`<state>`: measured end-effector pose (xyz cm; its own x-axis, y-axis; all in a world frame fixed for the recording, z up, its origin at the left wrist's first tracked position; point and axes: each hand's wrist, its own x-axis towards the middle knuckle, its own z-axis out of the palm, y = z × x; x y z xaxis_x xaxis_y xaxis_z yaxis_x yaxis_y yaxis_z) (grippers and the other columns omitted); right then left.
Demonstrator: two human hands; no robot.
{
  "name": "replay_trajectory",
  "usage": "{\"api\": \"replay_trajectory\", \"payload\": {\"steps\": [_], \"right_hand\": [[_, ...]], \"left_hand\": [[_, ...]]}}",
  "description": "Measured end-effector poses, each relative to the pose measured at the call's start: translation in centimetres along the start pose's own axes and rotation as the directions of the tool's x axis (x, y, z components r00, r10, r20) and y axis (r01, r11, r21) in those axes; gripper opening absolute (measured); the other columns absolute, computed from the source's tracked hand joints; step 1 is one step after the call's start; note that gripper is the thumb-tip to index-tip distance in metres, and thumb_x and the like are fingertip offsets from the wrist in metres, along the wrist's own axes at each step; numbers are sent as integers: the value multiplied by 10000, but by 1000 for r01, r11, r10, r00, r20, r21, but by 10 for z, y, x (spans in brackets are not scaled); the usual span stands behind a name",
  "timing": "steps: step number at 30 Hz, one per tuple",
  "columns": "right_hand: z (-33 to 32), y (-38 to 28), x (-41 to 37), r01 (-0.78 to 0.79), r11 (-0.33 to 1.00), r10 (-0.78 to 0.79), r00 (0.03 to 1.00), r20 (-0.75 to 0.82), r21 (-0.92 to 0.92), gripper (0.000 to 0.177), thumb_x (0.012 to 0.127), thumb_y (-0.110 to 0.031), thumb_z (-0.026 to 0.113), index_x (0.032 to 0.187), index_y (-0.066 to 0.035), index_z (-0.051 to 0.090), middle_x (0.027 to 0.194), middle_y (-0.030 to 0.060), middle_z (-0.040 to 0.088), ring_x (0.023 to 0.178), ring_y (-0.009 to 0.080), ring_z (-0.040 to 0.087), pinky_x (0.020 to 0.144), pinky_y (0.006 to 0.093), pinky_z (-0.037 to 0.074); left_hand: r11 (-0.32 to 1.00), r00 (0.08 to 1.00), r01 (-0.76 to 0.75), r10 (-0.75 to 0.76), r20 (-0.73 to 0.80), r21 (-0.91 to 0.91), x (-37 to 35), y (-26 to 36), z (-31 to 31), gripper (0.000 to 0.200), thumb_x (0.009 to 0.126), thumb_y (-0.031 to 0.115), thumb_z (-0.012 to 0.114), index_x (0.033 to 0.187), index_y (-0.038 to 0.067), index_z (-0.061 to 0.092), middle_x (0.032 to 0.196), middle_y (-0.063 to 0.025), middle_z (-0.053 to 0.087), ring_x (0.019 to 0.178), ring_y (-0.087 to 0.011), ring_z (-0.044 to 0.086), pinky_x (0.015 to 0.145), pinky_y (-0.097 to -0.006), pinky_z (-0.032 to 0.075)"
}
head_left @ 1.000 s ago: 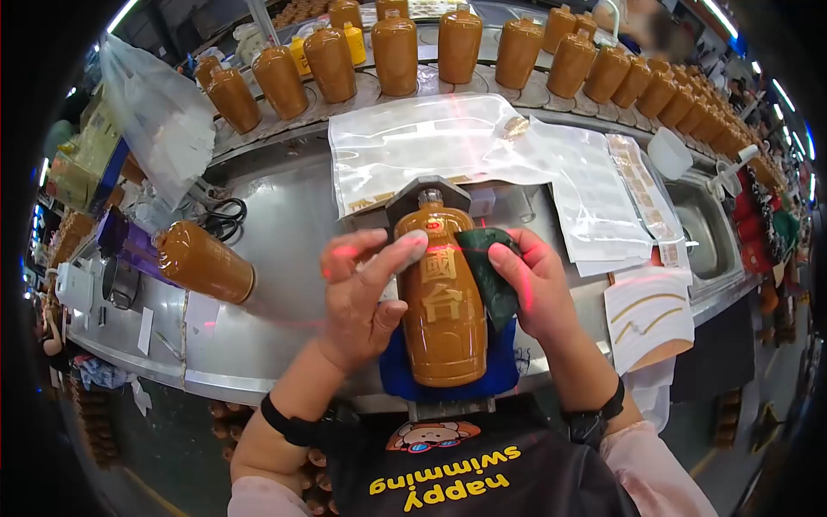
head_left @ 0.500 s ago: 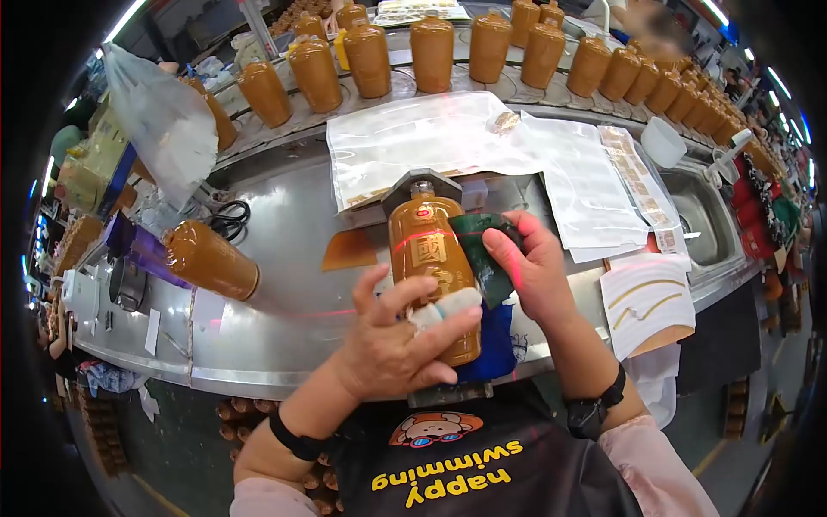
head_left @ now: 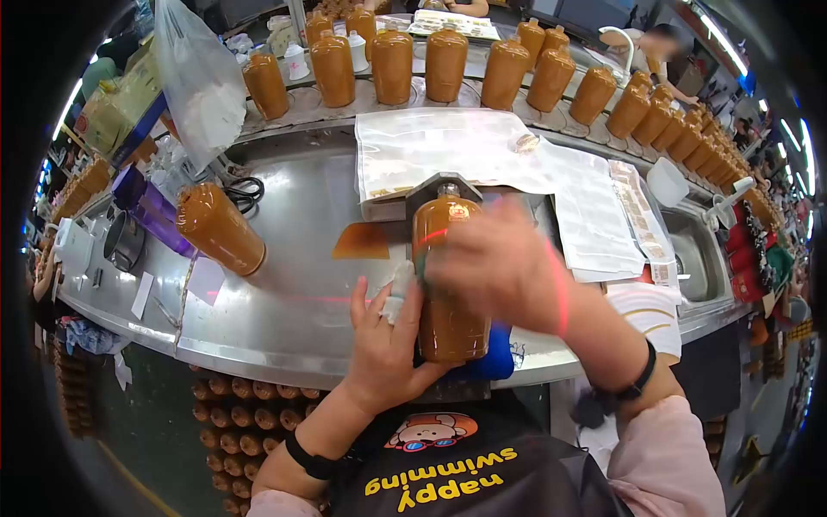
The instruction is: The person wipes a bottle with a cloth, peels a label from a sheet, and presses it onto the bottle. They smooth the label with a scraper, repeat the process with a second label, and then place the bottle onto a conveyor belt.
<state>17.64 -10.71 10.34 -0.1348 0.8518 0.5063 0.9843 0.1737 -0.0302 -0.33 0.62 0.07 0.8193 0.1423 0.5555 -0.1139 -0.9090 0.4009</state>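
A glossy brown bottle [head_left: 454, 323] lies in a dark holder [head_left: 422, 191], its neck pointing away from me. Along its left side rests my left hand [head_left: 383, 340], fingers apart, with white wrapping on one finger. Blurred by motion, my right hand [head_left: 500, 258] is over the bottle's upper half and hides the lettering. A bit of the green pad [head_left: 420, 263] shows beneath its fingers. Red laser lines cross the bottle and my right wrist.
Another brown bottle [head_left: 220, 228] lies tilted at the left. White sheets [head_left: 439, 146] lie behind the holder, with a brown patch [head_left: 362, 241] beside it. Brown bottles [head_left: 446, 65] line the conveyor. A sink [head_left: 702, 250] is at the right. Other people are across the line.
My right hand has moved left over the bottle with the green pad. My left hand has shifted from the bottle's front to its left side. The view has turned slightly.
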Motion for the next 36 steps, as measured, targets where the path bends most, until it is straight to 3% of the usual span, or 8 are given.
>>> {"api": "replay_trajectory", "payload": {"steps": [5,6,7,9,14,17,27,36], "right_hand": [[-5,19,1,-262,866,128,940,316,427,224,741,-169,738,930,-71,669,914,112,649,873,292,661,729,394,527],[2,30,5,-325,846,305,945,115,422,257,780,-182,733,985,-45,663,892,142,661,812,344,657,700,395,538],[11,38,7,-277,933,326,922,-208,231,225,756,-173,721,951,-77,664,844,122,629,763,304,644,625,399,514],[8,23,-6,-141,973,118,984,-132,-183,192,725,-162,705,900,-114,645,763,92,552,725,265,604,609,400,466],[-18,-23,-43,-198,615,-33,961,276,763,251,777,-135,751,1008,-83,667,839,89,584,861,303,600,782,411,481],[5,1,-59,-412,812,506,850,-148,413,211,803,-66,747,994,-62,656,800,101,568,710,266,571,630,346,468],[-3,23,-126,-590,722,688,669,-282,361,272,939,-11,527,1203,15,584,1213,149,638,1008,149,620,794,269,500],[-53,167,-262,-894,368,929,344,133,-256,187,797,-41,603,907,-33,753,1082,176,688,1043,346,640,931,366,493]], "left_hand": [[996,994,-62,67,-90,59,-3,0,3,941,742,490,779,1403,-74,417,1295,-213,562,1151,-411,537,1105,-626,213],[997,994,-59,64,-88,59,-2,1,2,934,749,470,785,1406,-77,410,1275,-207,583,1139,-414,557,1124,-608,195],[997,994,-56,61,-88,61,-2,2,2,926,755,450,790,1410,-79,403,1256,-200,604,1127,-417,577,1144,-591,177],[998,994,-52,55,-96,30,-5,-1,6,941,749,469,785,1411,-79,400,1275,-202,587,1133,-417,564,1125,-604,209],[998,993,-53,50,-104,-28,-12,-11,18,938,749,491,774,1398,-78,408,1306,-208,557,1166,-417,529,1090,-622,253],[999,996,-23,19,-90,-34,-10,-6,14,919,755,480,775,1383,-84,411,1329,-217,533,1248,-426,469,1101,-617,236],[969,983,-184,182,-27,-164,76,-40,-1,644,944,623,421,1262,107,638,1280,-121,587,1280,-331,416,1130,-532,220],[977,992,-127,124,-28,-172,37,-37,4,681,981,597,365,1274,29,600,1368,-244,489,1306,-381,418,1133,-525,238]]}}
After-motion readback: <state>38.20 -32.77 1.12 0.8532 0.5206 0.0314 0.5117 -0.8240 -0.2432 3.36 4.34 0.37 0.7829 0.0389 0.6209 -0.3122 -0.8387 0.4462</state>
